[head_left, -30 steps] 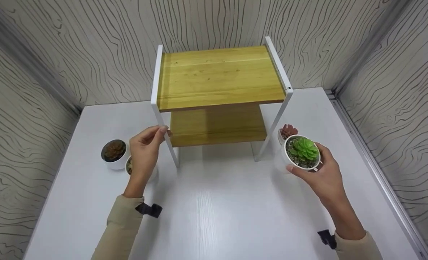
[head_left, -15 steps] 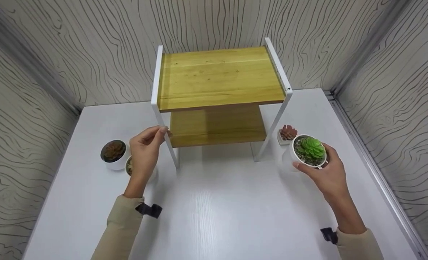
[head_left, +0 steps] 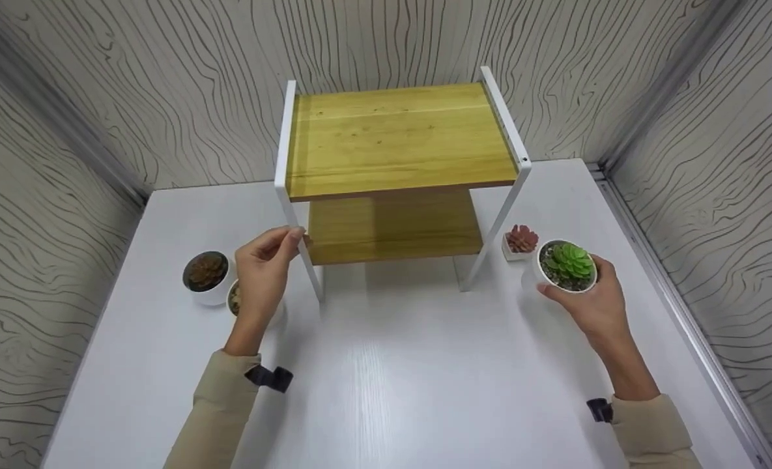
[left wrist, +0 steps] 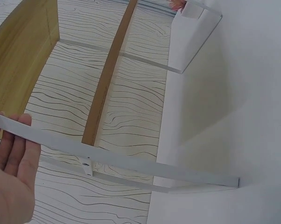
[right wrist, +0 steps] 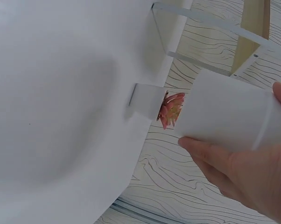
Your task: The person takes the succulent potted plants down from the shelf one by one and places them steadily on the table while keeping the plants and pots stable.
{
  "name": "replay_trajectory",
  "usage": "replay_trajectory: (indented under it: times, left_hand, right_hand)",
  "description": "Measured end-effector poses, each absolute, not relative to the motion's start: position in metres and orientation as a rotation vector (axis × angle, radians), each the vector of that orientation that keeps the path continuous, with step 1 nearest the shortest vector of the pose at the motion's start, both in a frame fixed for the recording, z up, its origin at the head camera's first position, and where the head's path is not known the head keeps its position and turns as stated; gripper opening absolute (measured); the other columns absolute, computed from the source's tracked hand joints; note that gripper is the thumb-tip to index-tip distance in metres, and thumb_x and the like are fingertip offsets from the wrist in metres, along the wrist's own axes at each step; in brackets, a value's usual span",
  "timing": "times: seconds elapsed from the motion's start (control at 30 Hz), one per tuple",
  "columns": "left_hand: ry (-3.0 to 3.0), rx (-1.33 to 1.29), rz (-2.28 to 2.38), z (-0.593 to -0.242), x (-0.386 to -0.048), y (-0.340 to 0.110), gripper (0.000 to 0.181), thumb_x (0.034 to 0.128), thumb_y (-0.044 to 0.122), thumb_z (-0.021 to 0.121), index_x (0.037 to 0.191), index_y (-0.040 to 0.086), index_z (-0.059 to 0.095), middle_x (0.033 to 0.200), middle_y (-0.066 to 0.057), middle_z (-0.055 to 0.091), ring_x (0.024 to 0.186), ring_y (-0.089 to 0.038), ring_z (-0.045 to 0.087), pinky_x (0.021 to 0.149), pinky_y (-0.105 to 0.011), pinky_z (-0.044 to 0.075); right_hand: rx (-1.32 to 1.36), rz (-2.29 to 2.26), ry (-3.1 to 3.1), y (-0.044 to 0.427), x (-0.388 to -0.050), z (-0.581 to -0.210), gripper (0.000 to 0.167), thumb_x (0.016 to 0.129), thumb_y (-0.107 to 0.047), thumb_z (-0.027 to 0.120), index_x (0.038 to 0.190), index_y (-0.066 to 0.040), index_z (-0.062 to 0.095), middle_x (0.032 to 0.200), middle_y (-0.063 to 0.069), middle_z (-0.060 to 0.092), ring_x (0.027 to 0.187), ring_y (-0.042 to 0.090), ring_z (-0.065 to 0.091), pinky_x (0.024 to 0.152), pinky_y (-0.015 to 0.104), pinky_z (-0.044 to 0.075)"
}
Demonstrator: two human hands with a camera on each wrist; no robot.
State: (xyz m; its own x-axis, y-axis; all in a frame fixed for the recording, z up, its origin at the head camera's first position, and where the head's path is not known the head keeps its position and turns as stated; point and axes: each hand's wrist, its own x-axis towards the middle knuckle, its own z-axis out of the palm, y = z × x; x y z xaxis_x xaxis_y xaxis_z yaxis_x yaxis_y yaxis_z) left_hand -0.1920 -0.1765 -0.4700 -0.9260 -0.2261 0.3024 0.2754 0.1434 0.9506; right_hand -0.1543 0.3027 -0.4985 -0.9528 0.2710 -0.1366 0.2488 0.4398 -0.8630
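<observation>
In the head view, my left hand pinches the white front-left leg of a two-tier wooden shelf. The left wrist view shows those fingers curled round the white frame bar. My right hand grips a white round pot that holds a green succulent in gravel. Thumb and fingers lie on opposite sides of this pot, which hangs above the table, right of the shelf. Just beyond it stands a small white pot with a red succulent.
Left of the shelf, a white pot with a dark brown succulent stands on the white table. Another potted plant is partly hidden behind my left hand. Wood-grain-patterned walls enclose the table at the back and sides.
My right hand has carried the green succulent pot to the right and slightly away, uncovering more of the red succulent's pot. The left hand stays on the shelf leg.
</observation>
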Motion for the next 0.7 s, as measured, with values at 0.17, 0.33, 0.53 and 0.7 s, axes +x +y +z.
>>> replay_trajectory:
  times: [0.17, 0.33, 0.53, 0.7]
  left_hand:
    - [-2.052, -0.05, -1.849, -0.471, -0.193, -0.177, 0.017, 0.1006, 0.015, 0.072, 0.108, 0.001, 0.08, 0.095, -0.001, 0.081, 0.092, -0.011, 0.077, 0.089, -0.027, 0.064]
    - [-2.031, -0.051, -1.886, -0.47, -0.192, -0.176, 0.017, 0.1007, 0.014, 0.072, 0.107, 0.0, 0.079, 0.093, 0.002, 0.08, 0.091, -0.01, 0.077, 0.093, -0.037, 0.064]
    - [-2.034, -0.034, -1.884, -0.471, -0.192, -0.175, 0.017, 0.1008, 0.014, 0.072, 0.108, 0.001, 0.079, 0.093, 0.006, 0.079, 0.092, -0.01, 0.077, 0.092, -0.03, 0.064]
    - [-2.034, -0.018, -1.882, -0.472, -0.192, -0.174, 0.017, 0.1005, 0.013, 0.072, 0.109, 0.001, 0.08, 0.093, 0.007, 0.079, 0.092, -0.009, 0.077, 0.09, -0.026, 0.064]
  right_hand:
    - [-0.452, 1.55, -2.726, 0.308, -0.16, -0.504, 0.11, 0.085, -0.018, 0.087, 0.162, 0.007, 0.014, 0.163, 0.032, 0.031, 0.151, 0.044, 0.034, 0.118, 0.056, 0.04]
    - [-0.384, 1.485, -2.836, 0.316, -0.167, -0.505, 0.114, 0.085, -0.025, 0.087, 0.161, 0.009, 0.01, 0.161, 0.038, 0.028, 0.151, 0.051, 0.033, 0.12, 0.065, 0.039]
    - [-0.298, 1.398, -2.943, 0.32, -0.178, -0.504, 0.119, 0.085, -0.033, 0.088, 0.16, 0.012, 0.007, 0.158, 0.043, 0.029, 0.147, 0.057, 0.036, 0.117, 0.07, 0.041]
    - [-0.269, 1.373, -2.983, 0.322, -0.182, -0.508, 0.119, 0.085, -0.033, 0.088, 0.159, 0.013, 0.007, 0.157, 0.043, 0.03, 0.146, 0.057, 0.037, 0.117, 0.07, 0.041]
